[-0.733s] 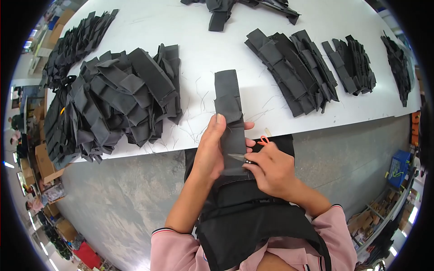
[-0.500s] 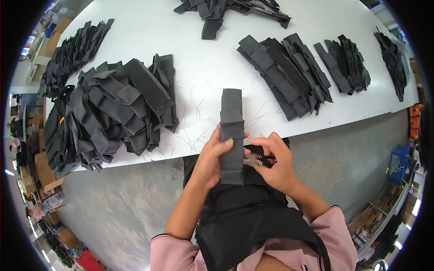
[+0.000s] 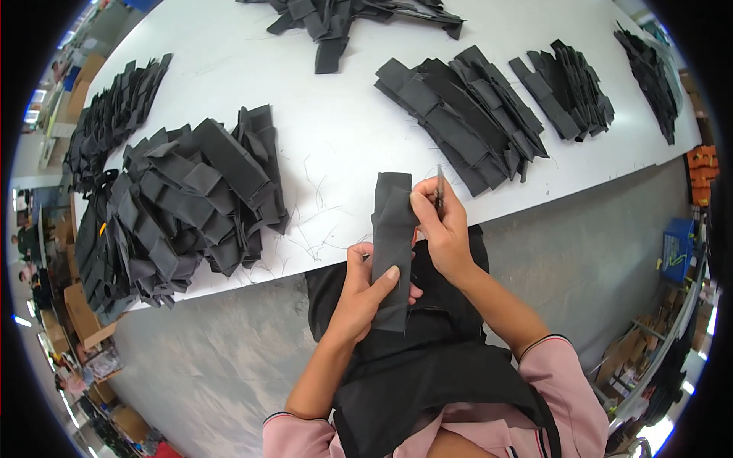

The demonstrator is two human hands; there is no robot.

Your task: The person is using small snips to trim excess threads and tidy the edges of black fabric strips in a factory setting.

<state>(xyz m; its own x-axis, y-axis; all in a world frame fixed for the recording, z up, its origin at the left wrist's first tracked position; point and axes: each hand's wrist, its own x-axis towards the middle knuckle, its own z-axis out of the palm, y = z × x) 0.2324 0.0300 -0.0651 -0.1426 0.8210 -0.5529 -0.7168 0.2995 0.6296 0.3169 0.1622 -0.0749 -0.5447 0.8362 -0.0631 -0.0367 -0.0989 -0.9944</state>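
Note:
My left hand (image 3: 357,299) is closed round the lower part of a dark grey fabric strip (image 3: 392,244), thumb on its front and fingers behind. The strip stands lengthwise before me over the table's near edge, with folded sections along it. My right hand (image 3: 449,233) is closed beside the strip's upper right edge, thumb and fingertips touching the fabric there. In it is a pair of small thread snips (image 3: 440,197), pointed tips upward; most of the tool is hidden by the fingers. A bit of orange shows between the strip and my right palm.
On the white table (image 3: 328,145) lie a large heap of grey strips (image 3: 202,179) at left, a smaller bundle (image 3: 114,107) behind it, and more piles (image 3: 466,118) at right and far back. Loose threads are scattered nearby. A blue crate (image 3: 676,248) stands at far right.
My right hand has risen along the strip to its upper edge, and the snips now point upward. My left hand has moved slightly lower with the strip. The view has shifted a little.

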